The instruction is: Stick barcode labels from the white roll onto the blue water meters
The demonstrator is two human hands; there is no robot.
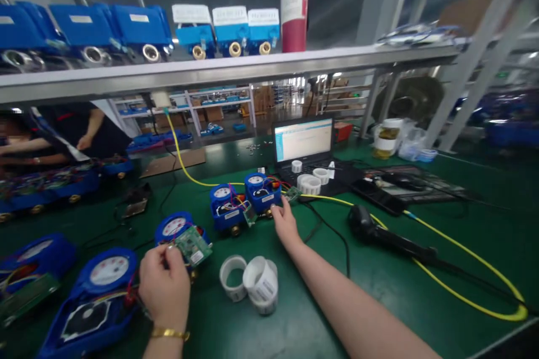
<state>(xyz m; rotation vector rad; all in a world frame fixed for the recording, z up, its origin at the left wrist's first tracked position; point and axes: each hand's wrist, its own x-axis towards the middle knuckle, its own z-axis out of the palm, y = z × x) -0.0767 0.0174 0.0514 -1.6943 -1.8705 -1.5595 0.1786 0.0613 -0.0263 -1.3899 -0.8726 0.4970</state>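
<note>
My left hand (166, 286), with a gold band on its wrist, is closed in a pinch at the left edge of a green circuit board (194, 247). That board is tilted over a blue water meter (173, 225) with a round dial, which it partly hides. Farther forward, my right hand (287, 224) has thumb and fingers closed on the lower right corner of another blue water meter (261, 193), near its brass fitting. Wires trail from this meter to a small circuit board (292, 194). Touching its left side is a similar meter (227, 208).
White label rolls (261, 280) stand between my arms. A laptop (304, 143) with more rolls is behind. At right lie a barcode scanner (379, 235) and a yellow cable (475, 291). Larger open meters (95, 297) fill the front left. A shelf (236, 70) crosses above; people work at far left.
</note>
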